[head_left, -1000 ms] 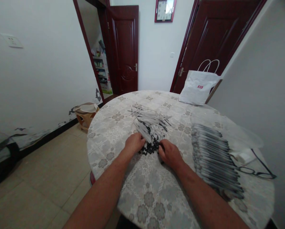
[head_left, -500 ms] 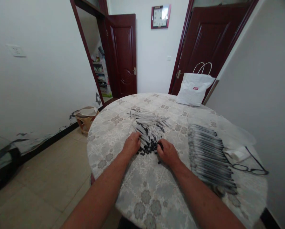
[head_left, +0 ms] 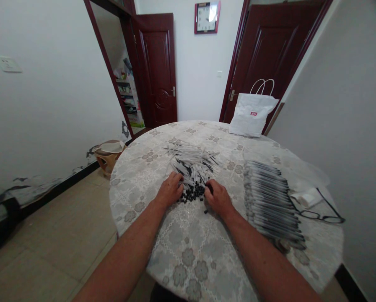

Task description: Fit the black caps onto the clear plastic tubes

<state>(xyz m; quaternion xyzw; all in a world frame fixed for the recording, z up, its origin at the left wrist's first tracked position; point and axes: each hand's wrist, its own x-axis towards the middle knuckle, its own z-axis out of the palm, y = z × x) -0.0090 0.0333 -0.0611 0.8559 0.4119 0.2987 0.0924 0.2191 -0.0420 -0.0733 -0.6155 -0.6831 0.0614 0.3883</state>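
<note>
Both hands rest on the round table [head_left: 206, 260] at the near edge of a loose pile of pens [head_left: 190, 161]. The left hand [head_left: 170, 191] and right hand [head_left: 217, 197] flank a small heap of black caps [head_left: 192, 194], fingers curled into it; whether either pinches anything I cannot tell. A neat row of pens [head_left: 269, 197] lies to the right, glasses [head_left: 321, 214] beyond it.

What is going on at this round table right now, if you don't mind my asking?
A person sits at a round table with both hands at a small heap of black caps. The left hand touches the loose pile of pen tubes behind it; the right hand rests at the caps' other side. A neat row of pens lies to the right, beside eyeglasses.
</note>
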